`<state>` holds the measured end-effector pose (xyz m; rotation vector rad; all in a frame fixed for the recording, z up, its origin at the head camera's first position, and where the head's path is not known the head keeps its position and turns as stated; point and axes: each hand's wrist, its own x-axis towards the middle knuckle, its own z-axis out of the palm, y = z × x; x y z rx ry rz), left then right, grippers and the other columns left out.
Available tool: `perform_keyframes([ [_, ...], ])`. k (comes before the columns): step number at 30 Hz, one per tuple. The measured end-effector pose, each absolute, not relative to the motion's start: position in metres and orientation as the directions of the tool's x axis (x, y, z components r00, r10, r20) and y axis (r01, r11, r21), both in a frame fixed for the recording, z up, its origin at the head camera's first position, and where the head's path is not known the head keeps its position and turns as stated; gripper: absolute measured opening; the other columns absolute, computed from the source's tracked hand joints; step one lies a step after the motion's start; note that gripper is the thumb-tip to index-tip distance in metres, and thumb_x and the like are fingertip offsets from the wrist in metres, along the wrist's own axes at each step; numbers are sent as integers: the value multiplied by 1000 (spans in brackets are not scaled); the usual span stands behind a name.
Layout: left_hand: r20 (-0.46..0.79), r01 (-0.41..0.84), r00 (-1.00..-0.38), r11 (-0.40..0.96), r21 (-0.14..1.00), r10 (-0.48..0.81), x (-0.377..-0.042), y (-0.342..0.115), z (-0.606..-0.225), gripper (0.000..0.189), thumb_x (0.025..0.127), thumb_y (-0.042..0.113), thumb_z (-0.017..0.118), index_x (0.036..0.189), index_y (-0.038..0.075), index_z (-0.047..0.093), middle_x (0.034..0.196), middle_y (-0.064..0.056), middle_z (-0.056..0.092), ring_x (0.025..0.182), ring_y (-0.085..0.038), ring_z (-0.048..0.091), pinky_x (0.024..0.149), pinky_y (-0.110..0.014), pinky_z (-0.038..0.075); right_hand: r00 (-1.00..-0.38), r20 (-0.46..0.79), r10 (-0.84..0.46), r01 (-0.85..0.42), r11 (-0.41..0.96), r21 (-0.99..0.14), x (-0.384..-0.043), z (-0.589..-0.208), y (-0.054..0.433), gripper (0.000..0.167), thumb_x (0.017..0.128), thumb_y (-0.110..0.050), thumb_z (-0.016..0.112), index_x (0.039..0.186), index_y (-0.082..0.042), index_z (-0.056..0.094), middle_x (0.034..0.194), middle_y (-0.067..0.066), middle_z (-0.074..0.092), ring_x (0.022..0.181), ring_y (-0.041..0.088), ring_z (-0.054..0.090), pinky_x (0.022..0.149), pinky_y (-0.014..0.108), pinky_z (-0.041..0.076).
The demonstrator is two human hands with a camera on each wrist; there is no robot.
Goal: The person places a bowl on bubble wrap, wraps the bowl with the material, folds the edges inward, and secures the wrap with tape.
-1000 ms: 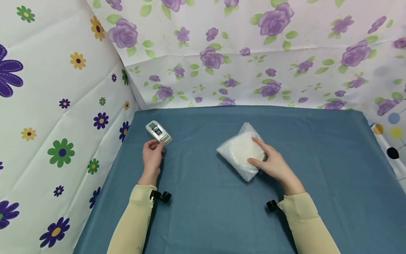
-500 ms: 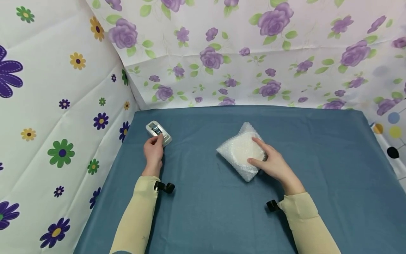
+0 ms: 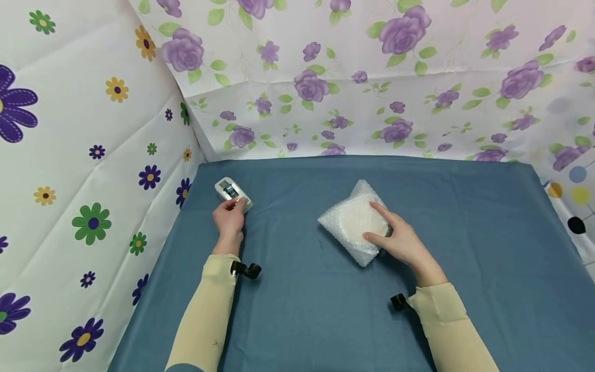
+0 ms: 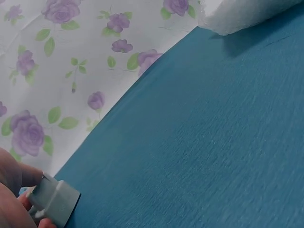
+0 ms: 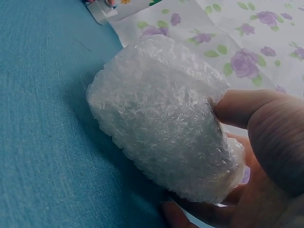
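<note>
A bubble-wrapped package (image 3: 348, 219) lies on the blue cloth, right of the middle. My right hand (image 3: 406, 243) grips its right side, thumb and fingers on opposite faces, as the right wrist view shows from close by (image 5: 273, 137). Farther left lies a small pale tape dispenser (image 3: 228, 186) with a dark roll inside. The fingers of my left hand (image 3: 229, 219) are curled at its near end. Close up, the left wrist view has those fingers round the grey end of the dispenser (image 4: 57, 199). Whether a tape end sits between the fingertips is hidden.
Blue cloth (image 3: 297, 310) covers the table. A white sheet with purple roses (image 3: 325, 119) hangs behind, and a flowered sheet (image 3: 116, 181) borders the left. A black wrist mount (image 3: 246, 269) juts from the left sleeve, another (image 3: 398, 301) from the right.
My left hand has moved slightly forward and right, its fingertips going from the dispenser's near edge to farther over it. The right hand and the package have stayed put.
</note>
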<state>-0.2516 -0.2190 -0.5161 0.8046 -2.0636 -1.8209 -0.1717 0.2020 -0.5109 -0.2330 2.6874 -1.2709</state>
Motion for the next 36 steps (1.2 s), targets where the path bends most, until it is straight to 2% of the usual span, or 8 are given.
perform_keyframes([
  [8, -154, -230, -785, 51, 972, -601, -258, -211, -517, 25, 101, 12, 74, 120, -3, 68, 135, -18, 43, 102, -23, 50, 89, -35, 47, -976, -81, -204, -64, 616, -785, -172, -511, 203, 88, 100, -47, 77, 172, -29, 29, 171, 27, 28, 154, 52, 28, 116, 73, 31],
  [11, -153, -235, -778, 57, 970, -609, -258, -210, -517, 23, 102, 11, 73, 120, -3, 68, 139, -21, 42, 106, -26, 51, 93, -38, 48, -976, -81, -202, -61, 612, -789, -172, -511, 202, 88, 100, -47, 77, 172, -30, 29, 171, 27, 28, 154, 52, 28, 116, 73, 31],
  [16, -158, -243, -769, 54, 968, -619, -258, -208, -516, 24, 102, 9, 73, 121, -4, 69, 135, -20, 48, 107, -27, 55, 94, -39, 50, -976, -87, -199, -54, 611, -790, -172, -511, 201, 88, 100, -47, 77, 172, -30, 30, 171, 27, 27, 155, 52, 27, 116, 74, 30],
  [20, -177, -244, -758, 22, 969, -628, -258, -208, -516, 25, 101, 8, 73, 122, -4, 68, 124, -14, 52, 103, -25, 56, 91, -37, 49, -975, -95, -200, -48, 610, -791, -172, -512, 201, 88, 100, -48, 77, 172, -30, 29, 171, 27, 27, 155, 53, 26, 117, 74, 29],
  [25, -127, -192, -755, 31, 981, -643, -259, -208, -519, 30, 98, 2, 75, 125, -2, 64, 112, -7, 48, 101, -22, 52, 90, -36, 48, -975, -94, -201, -50, 611, -790, -172, -513, 201, 88, 99, -48, 77, 172, -31, 30, 171, 27, 27, 155, 52, 26, 117, 74, 29],
  [30, -134, -135, -769, -45, 990, -625, -252, -207, -518, 25, 105, 17, 69, 123, -1, 66, 109, -5, 53, 96, -20, 52, 86, -33, 45, -974, -95, -205, -53, 617, -785, -172, -513, 201, 88, 100, -49, 76, 172, -30, 30, 171, 27, 27, 155, 53, 27, 116, 74, 30],
  [32, -159, -125, -770, -98, 987, -618, -250, -206, -517, 30, 108, 24, 64, 123, -2, 68, 110, -6, 57, 94, -18, 53, 84, -31, 44, -974, -95, -205, -52, 616, -786, -171, -513, 201, 88, 100, -49, 76, 172, -30, 29, 171, 27, 27, 155, 53, 27, 116, 74, 30],
  [36, -208, -143, -758, -153, 978, -618, -249, -204, -512, 33, 110, 24, 60, 125, -3, 69, 115, -9, 60, 90, -19, 55, 79, -30, 46, -975, -91, -203, -53, 611, -790, -171, -512, 202, 88, 100, -48, 76, 172, -30, 29, 171, 27, 28, 154, 52, 29, 115, 73, 32],
])
